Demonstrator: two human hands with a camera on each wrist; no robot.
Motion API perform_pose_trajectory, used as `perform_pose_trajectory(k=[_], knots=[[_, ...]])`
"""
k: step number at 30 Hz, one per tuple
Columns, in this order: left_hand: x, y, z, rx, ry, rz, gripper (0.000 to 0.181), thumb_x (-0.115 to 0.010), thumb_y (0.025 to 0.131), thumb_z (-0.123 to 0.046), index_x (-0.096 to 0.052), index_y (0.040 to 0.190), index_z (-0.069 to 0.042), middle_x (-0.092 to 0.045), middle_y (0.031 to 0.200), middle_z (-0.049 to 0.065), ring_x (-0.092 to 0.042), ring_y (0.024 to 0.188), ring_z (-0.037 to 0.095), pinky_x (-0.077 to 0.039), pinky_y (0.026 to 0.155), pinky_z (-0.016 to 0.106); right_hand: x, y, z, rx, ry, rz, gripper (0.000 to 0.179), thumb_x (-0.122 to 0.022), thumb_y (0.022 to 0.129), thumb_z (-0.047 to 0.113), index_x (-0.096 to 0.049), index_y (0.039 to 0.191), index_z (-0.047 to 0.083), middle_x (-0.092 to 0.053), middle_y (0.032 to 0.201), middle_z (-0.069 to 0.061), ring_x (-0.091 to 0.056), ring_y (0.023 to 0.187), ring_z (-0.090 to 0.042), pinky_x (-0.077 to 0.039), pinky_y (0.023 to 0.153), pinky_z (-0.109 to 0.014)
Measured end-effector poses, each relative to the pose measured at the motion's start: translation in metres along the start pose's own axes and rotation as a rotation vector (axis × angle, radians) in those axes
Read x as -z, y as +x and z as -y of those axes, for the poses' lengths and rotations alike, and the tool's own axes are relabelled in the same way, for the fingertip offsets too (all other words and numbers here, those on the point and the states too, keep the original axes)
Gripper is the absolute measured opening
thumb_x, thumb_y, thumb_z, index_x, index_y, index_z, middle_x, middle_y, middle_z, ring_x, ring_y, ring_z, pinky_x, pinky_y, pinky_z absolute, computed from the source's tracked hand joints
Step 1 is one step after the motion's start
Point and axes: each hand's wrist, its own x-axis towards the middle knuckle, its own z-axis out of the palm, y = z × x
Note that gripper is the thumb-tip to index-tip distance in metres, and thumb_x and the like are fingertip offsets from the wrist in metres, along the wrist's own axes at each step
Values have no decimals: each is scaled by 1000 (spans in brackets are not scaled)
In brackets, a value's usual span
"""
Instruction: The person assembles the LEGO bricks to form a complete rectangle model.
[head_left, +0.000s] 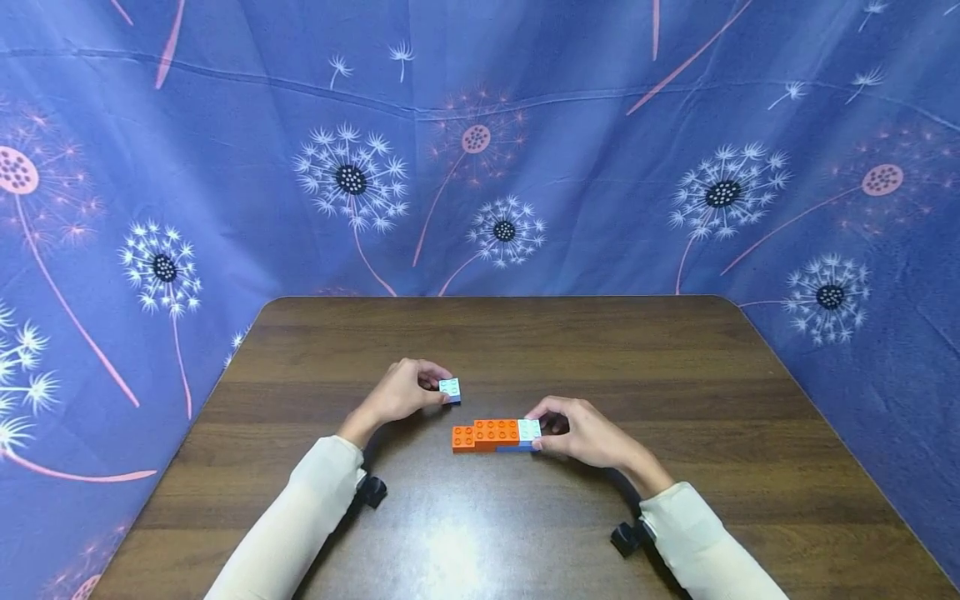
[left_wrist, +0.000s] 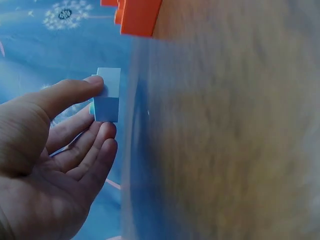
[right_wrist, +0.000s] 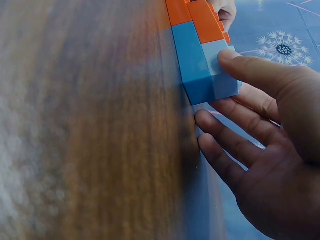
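Note:
My left hand point(head_left: 402, 390) pinches a small light-blue brick point(head_left: 449, 388) between thumb and fingers, studs up in the head view. To its right, my right hand point(head_left: 592, 433) grips the right end of a two-layer brick build. That build has an orange brick point(head_left: 496, 430) with a light-blue brick point(head_left: 528, 429) beside it on top. Below are another orange brick point(head_left: 462, 437), sticking out to the left, and a blue brick point(right_wrist: 192, 60). In the right wrist view, the thumb presses the light-blue brick's side. The left wrist view shows the pinched brick point(left_wrist: 108, 95) apart from the orange end.
The brown wooden table point(head_left: 637, 358) spreads around both hands. A blue curtain point(head_left: 585, 167) with dandelion prints hangs behind it and along its sides. Black wrist cameras point(head_left: 372, 492) sit at the cuffs of the light sleeves point(head_left: 300, 508).

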Motion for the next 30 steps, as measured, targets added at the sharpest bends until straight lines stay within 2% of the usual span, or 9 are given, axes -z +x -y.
perform_pose_trajectory(k=[13,18,24,30], knots=[[-4,-27,-24,-49,-28,13,30,-86,82,-16,-78,111,-14,-76,97,0,-68,86,10,-55,80,27,-1,1,-1,2,20,1,29,-82,88,18,-70,114,20,-72,102,-1,-63,89,-12,-54,76,-23],[-3,-34,-29,-58,-41,17,29,-85,82,-14,-78,110,-12,-77,98,1,-69,86,9,-56,80,26,-1,2,0,-2,20,3,28,-81,89,18,-70,114,20,-72,103,-1,-63,89,-12,-54,76,-24],[-5,-40,-33,-76,-56,28,29,-84,81,-13,-78,109,-12,-76,98,1,-71,87,15,-59,80,31,2,1,3,-17,15,7,28,-81,89,20,-70,115,21,-71,104,-1,-62,90,-12,-53,76,-24],[-6,-46,-38,-61,-41,58,29,-86,81,-13,-78,108,-14,-75,98,-1,-69,88,17,-59,81,33,2,1,4,-7,13,6,27,-81,89,20,-70,114,20,-72,103,0,-62,89,-12,-53,75,-24]])
